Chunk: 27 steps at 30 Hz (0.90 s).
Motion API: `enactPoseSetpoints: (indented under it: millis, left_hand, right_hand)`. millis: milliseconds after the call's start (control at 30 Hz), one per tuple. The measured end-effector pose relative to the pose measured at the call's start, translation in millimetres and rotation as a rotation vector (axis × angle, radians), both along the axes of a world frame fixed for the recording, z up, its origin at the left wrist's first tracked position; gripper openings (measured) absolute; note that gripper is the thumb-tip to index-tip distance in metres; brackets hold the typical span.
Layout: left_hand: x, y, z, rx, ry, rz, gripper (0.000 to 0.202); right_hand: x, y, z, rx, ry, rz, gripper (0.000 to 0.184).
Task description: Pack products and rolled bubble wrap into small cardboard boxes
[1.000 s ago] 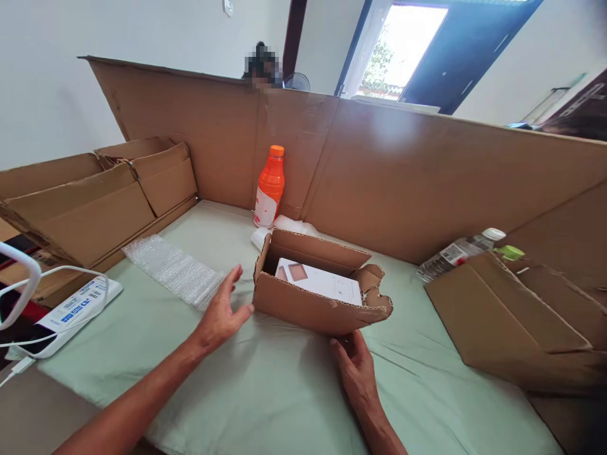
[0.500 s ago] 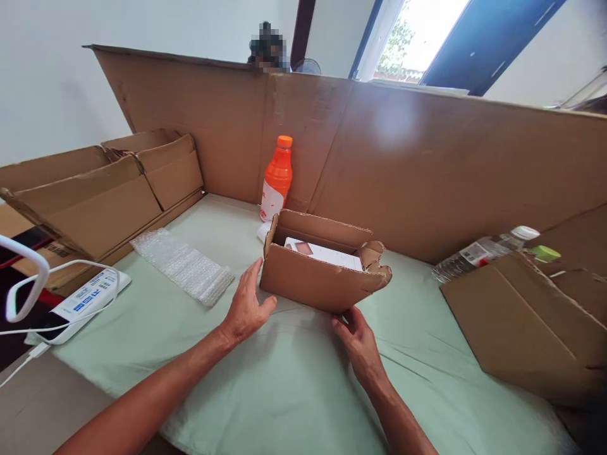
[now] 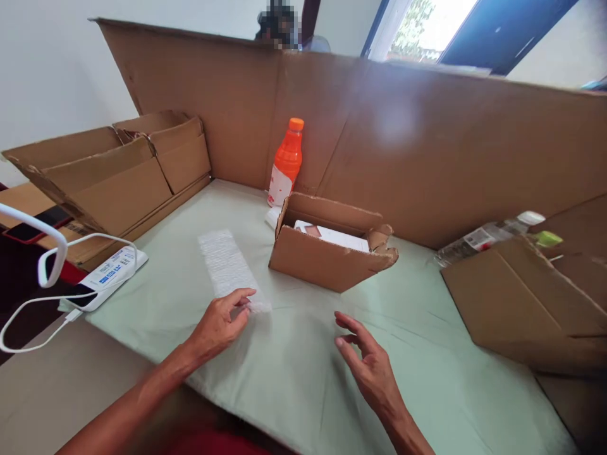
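On the pale green cloth [image 3: 284, 379], a flat strip of clear bubble wrap [image 3: 226, 262] lies with its near end at the left hand [image 3: 215, 325], whose fingers curl there (whether they pinch it, I cannot tell). Farther right stands an open brown cardboard box [image 3: 315, 264] holding a white printed carton [image 3: 339, 238], with the right hand [image 3: 372, 366], loosely open, just in front.

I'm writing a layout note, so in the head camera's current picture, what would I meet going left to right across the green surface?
White labelled block → bubble wrap → small open cardboard box → clear bottle.
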<state>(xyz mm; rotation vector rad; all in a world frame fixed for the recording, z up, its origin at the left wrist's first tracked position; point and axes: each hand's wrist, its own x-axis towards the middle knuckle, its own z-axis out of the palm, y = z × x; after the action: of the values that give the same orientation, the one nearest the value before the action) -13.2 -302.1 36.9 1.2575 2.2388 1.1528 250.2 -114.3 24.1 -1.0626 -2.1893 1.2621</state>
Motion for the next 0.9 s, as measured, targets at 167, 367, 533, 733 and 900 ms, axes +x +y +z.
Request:
enactPoseSetpoints:
  millis: [167,367,533,733,900]
  left_hand:
    - [38.8,-20.7,12.2,-0.063,-0.391,-0.101,0.041]
    - [38.9,-45.0,-7.1,0.057,-0.453,0.041,0.063]
    - [39.0,-57.5,-34.0,0.064,0.019,0.151,0.059]
    - [47.2,-56.8,-43.6,0.108,0.383,0.121,0.044]
    - [56.4,-69.8,-32.2,0.165,0.529,0.103,0.039]
  right_hand:
    - [-21.5,-54.8,9.0,0.127,0.024,0.417,0.073]
    - [-78.5,-73.0,-4.3,-0.026,-0.034,0.423,0.048]
    - [-100.4,-70.7,-10.6,0.034,-0.126,0.314,0.051]
    - [-102.4,-75.1,-7.6,0.13,-0.251,0.317,0.06]
    - [-107.4,-81.2,-3.5,0.184,-0.259,0.407,0.062]
